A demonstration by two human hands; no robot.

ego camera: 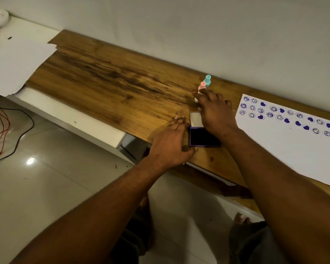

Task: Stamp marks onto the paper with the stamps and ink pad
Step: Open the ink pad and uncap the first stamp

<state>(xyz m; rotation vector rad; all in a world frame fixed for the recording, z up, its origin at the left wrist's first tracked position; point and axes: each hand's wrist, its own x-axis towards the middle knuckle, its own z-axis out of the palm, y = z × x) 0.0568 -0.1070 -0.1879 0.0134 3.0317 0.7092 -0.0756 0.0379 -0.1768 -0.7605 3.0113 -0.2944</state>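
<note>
Paper (293,147) lies flat on the desk (107,80), well to the right of both hands, its far end already carrying rows of purple smileys and hearts, the near end bare. The ink pad (202,137) sits open between the hands, dark face up, its pale lid (195,119) folded back just beyond it.

The left hand (170,147) rests flat against the pad's left edge, fingers loose and extended, thumb at the near corner; it steadies the pad but closes on nothing. The right hand (215,111) reaches past the pad's far side toward the pink stamp (201,87), which stands just beyond its fingertips, with the teal stamp (207,80) right behind. Its fingers are spread and partly curled; whether they have already pinched the pink stamp I cannot tell, since the hand hides the stamp's lower part.

The step seems to be picking a stamp. It would go best gripped low on the barrel and lifted straight, so the teal one is not knocked over, while the left hand keeps the pad pinned for an even, square press into the ink.
</note>
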